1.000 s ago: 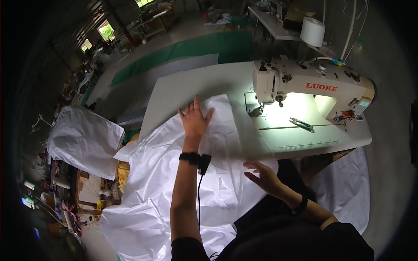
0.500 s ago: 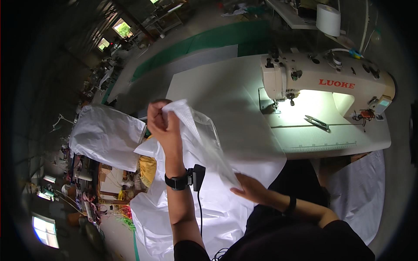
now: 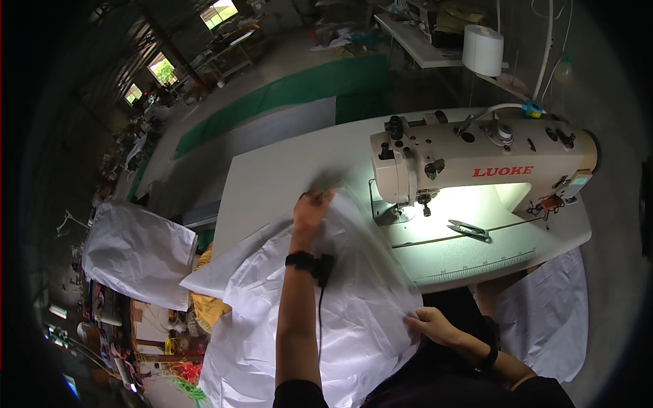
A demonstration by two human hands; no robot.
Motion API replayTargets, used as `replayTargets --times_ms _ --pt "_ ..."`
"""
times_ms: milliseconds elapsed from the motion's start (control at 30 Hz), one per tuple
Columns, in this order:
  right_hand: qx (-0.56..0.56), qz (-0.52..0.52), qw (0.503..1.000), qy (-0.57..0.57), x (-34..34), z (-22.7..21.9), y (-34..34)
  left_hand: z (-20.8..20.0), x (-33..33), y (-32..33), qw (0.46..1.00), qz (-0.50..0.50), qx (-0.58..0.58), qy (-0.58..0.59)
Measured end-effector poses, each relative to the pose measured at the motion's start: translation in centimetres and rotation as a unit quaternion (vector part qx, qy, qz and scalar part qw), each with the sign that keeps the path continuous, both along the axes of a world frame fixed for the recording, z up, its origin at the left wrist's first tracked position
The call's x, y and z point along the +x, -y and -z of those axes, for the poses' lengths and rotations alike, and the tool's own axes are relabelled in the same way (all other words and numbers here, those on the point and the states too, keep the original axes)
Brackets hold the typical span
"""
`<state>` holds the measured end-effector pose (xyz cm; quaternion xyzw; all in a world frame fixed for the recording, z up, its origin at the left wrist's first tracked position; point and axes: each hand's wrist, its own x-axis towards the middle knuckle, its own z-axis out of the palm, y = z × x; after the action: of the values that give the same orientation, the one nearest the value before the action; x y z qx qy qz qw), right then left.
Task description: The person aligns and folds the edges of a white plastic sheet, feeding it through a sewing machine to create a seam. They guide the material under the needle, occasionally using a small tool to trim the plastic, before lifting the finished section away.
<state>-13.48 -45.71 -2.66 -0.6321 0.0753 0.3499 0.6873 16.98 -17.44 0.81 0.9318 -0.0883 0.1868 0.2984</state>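
A large sheet of shiny white fabric [image 3: 320,292] spreads over the near edge of the sewing table and hangs down in front of me. My left hand [image 3: 311,212] pinches its far edge above the tabletop, left of the sewing machine's needle. My right hand [image 3: 434,325] grips the fabric's right edge near the front of the table, fingers closed on it. To the right stands a cream industrial sewing machine [image 3: 476,160] with its work lamp lit. On its bed, thread snips [image 3: 469,230] lie apart from both hands.
A white thread cone [image 3: 483,51] stands behind the machine. More white fabric is draped at the left [image 3: 139,251] and at the right [image 3: 544,313] below the table. Coloured cords and yellow cloth [image 3: 209,309] lie at lower left. Green sheeting [image 3: 286,95] covers floor beyond the table.
My left hand has moved right and toward the machine, drawing the fabric's edge across the tabletop. My right hand has shifted right and down, so the sheet is spread wider. The view has tilted.
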Motion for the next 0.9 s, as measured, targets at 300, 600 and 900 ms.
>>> replayTargets --times_ms 300,600,900 --pt "0.018 0.099 0.982 0.157 1.3 -1.5 -1.0 -0.3 1.1 0.9 0.984 0.106 -0.144 -0.02" --pt "-0.524 -0.076 0.78 0.333 0.4 -3.1 2.7 1.2 1.1 2.3 0.996 0.055 -0.035 0.054" --pt "-0.182 0.153 0.924 0.299 1.2 2.7 1.9 1.0 -3.4 6.3 0.989 0.13 -0.041 0.06"
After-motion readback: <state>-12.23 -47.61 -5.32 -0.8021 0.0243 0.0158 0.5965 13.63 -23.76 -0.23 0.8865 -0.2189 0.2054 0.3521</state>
